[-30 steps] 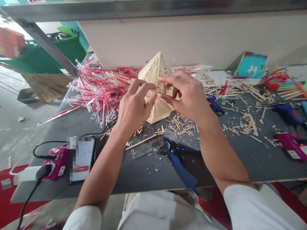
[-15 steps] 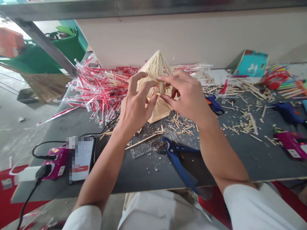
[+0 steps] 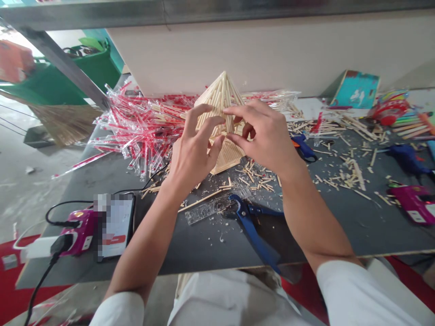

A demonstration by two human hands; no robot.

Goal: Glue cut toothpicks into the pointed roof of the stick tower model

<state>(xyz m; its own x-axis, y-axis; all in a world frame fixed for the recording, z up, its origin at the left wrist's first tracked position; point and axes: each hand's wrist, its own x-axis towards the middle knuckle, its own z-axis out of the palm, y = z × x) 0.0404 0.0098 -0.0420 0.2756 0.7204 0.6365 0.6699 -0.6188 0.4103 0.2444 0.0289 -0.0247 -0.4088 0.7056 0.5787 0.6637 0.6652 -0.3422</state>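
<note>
A small house-like model (image 3: 220, 93) built from pale wooden sticks stands on the table, with a pointed roof and a flat stick base (image 3: 228, 158). My left hand (image 3: 195, 142) is at its front left, fingers curled and thumb against the model below the roof. From the right, my right hand (image 3: 260, 131) pinches the model's front between thumb and fingers, under the roof's lower edge. The fingers hide most of the part beneath the roof, so I cannot make out the exact stick they press.
Blue cutters (image 3: 253, 231) and a clear ruler (image 3: 207, 210) lie in front. Red-and-clear plastic wrappers (image 3: 142, 127) heap at left. Stick offcuts (image 3: 258, 176), blue glue guns (image 3: 304, 147), a phone (image 3: 118, 224) and purple power adapters (image 3: 81, 231) surround the work.
Almost nothing differs. Both hands keep their place on the model, and my left fingers have shifted only very slightly.
</note>
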